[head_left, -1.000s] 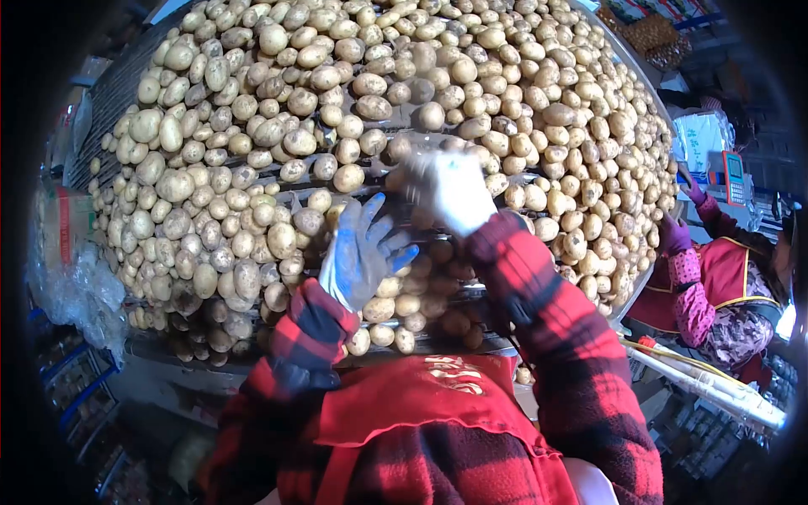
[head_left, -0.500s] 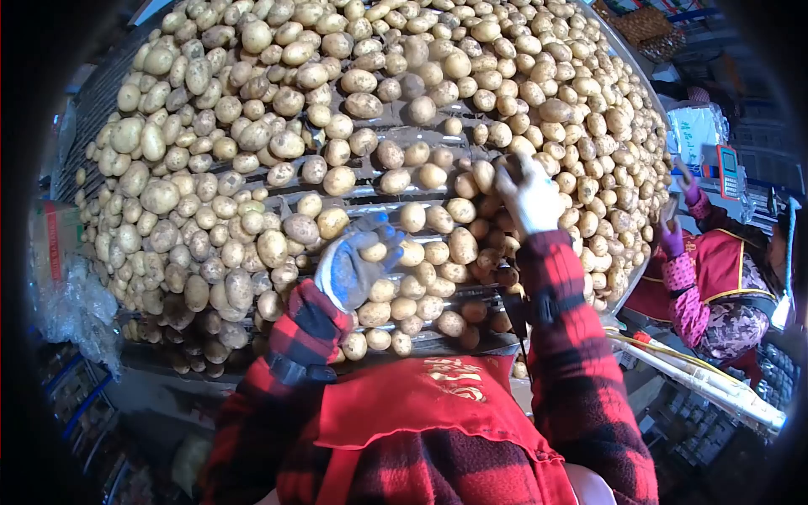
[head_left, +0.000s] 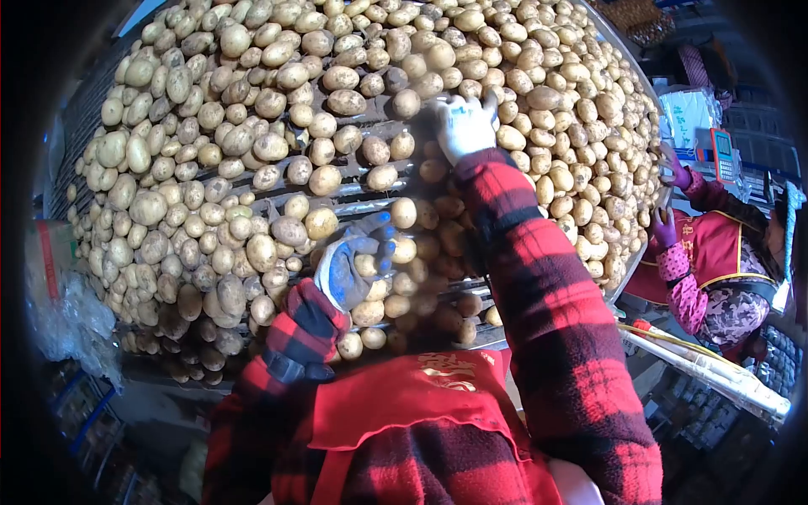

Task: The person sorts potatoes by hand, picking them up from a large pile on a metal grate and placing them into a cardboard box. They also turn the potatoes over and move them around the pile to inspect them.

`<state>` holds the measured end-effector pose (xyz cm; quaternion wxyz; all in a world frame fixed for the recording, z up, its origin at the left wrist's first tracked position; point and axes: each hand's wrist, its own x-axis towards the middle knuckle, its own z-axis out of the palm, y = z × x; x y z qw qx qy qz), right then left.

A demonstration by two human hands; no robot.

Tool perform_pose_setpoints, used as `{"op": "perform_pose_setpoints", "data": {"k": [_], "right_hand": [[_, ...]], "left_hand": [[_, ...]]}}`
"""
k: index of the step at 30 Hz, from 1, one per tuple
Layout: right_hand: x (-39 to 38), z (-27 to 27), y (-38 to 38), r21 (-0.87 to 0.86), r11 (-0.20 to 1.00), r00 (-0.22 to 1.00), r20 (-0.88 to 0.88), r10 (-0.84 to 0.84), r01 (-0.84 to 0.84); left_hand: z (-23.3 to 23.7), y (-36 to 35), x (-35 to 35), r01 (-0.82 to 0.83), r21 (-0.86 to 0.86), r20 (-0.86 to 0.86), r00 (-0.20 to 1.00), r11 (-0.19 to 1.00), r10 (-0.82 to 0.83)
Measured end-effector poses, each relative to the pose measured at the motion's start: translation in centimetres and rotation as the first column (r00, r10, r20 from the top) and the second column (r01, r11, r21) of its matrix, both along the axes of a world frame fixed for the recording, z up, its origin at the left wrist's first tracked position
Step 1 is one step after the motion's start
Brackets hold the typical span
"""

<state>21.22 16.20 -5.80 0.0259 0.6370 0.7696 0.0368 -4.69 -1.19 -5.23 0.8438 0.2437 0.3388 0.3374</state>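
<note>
A wide layer of potatoes (head_left: 325,180) spreads over a slatted surface (head_left: 353,195). My left hand (head_left: 343,268), in a grey and blue glove, curls around a small potato (head_left: 364,264) near the front of the pile. Farther forward and to the right, my right hand (head_left: 466,128) wears a white glove. Its fingers are stretched apart over the slats, close to the potatoes on the right, and I see nothing held in them. My right sleeve shades several potatoes beneath it.
On the right, another person in a red apron (head_left: 703,252) has gloved hands at the pile's edge. Past them are a white package (head_left: 686,122) and an orange-framed device (head_left: 722,150). Clear plastic wrap (head_left: 76,324) hangs at the left edge. White pipes (head_left: 707,362) lie at lower right.
My right hand has moved forward and left, from the potatoes beside the gap to over the slats. My left hand stays almost in place with the small potato. The view has shifted slightly.
</note>
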Motion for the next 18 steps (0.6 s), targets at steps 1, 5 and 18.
{"op": "perform_pose_setpoints", "data": {"k": [1, 5, 18], "right_hand": [[-0.5, 1.3, 0.2, -0.006, 1.0, 0.999, -0.028, 0.029, -0.029], [-2.7, 5.4, -6.3, -0.076, 0.96, 0.857, -0.475, 0.202, -0.269], [0.6, 7.2, -2.9, -0.123, 0.992, 0.891, -0.447, -0.083, 0.03]], "left_hand": [[0.3, 0.3, 0.1, 0.072, 0.163, -0.117, 0.992, 0.984, -0.053], [1.9, 2.1, 0.6, -0.118, -0.512, 0.26, 0.923, 0.851, 0.284], [2.9, 2.7, 0.2, -0.014, -0.54, 0.371, 0.894, 0.841, 0.253]]}}
